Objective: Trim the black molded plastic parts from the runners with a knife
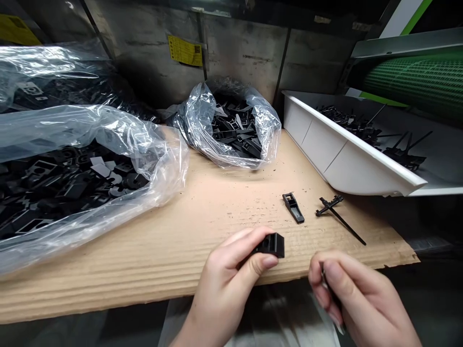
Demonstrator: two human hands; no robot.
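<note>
My left hand point(231, 270) is closed on a small black plastic clip point(272, 245), pinched between thumb and fingers just above the front edge of the cardboard sheet point(181, 231). My right hand point(347, 294) is curled shut around a thin dark part that is mostly hidden by the fingers. On the cardboard beyond my hands lie a loose black clip point(293, 207) and a black cross-headed pin with a long thin stem point(338, 216).
A large clear plastic bag of black parts point(72, 173) fills the left. A smaller open bag of black parts point(231, 127) sits at the back middle. A white tray point(347, 154) holding black pins juts in from the right, under a green roller point(415, 79).
</note>
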